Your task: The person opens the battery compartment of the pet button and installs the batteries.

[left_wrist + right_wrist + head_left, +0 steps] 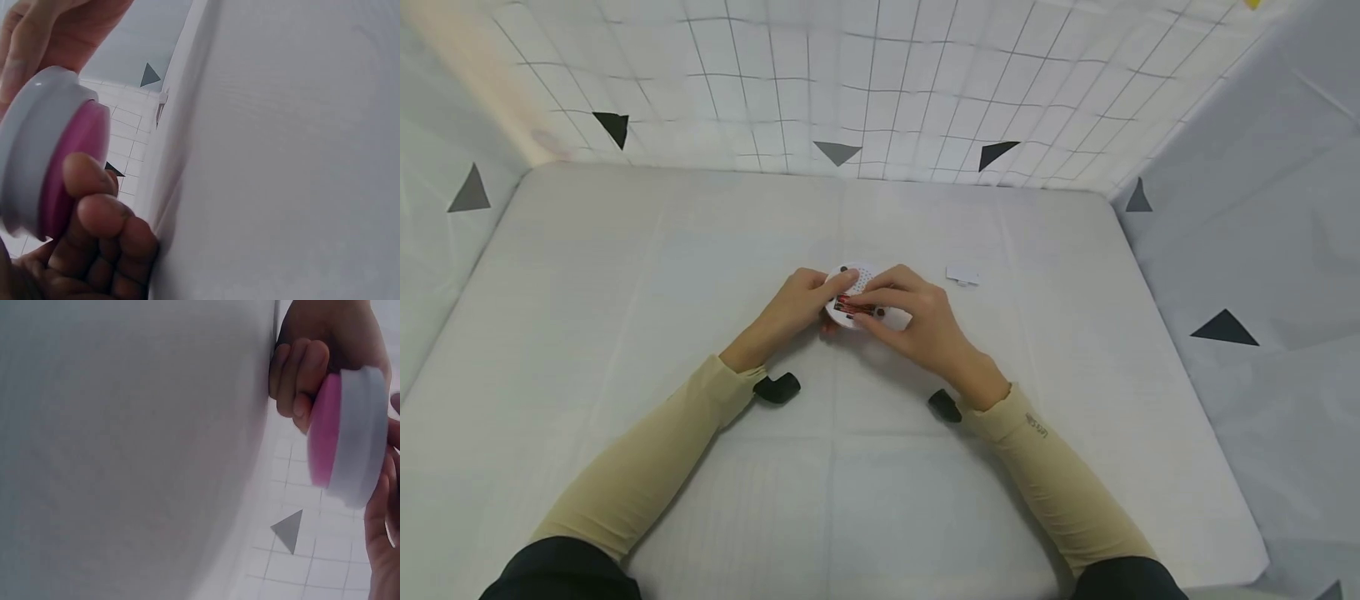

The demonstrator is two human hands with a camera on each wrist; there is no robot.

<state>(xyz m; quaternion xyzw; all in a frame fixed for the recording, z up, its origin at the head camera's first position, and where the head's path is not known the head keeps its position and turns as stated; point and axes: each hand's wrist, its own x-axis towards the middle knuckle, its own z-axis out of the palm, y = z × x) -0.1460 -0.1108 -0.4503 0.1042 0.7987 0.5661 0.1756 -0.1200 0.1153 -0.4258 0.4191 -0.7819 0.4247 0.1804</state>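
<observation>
My left hand [793,308] grips a round battery-powered device [867,273], its thumb on the white back and its fingers underneath. The back has small speaker-like holes and an uncovered compartment with red batteries [854,307]. In the left wrist view the device's other side is a pink dome [78,159], with curled fingertips against it. My right hand [925,325] reaches over the compartment, thumb and fingertips on either side of a red battery, seemingly pinching it. The fingers partly hide the batteries. In the right wrist view the white rim [359,437] stands tilted above the table.
A small white battery cover [962,275] lies on the white table [737,225], right of the hands. Black wrist cameras [777,388] sit by both sleeve cuffs. A grid-patterned sheet [880,83] hangs behind the table, and grey sheets flank it with dark triangles.
</observation>
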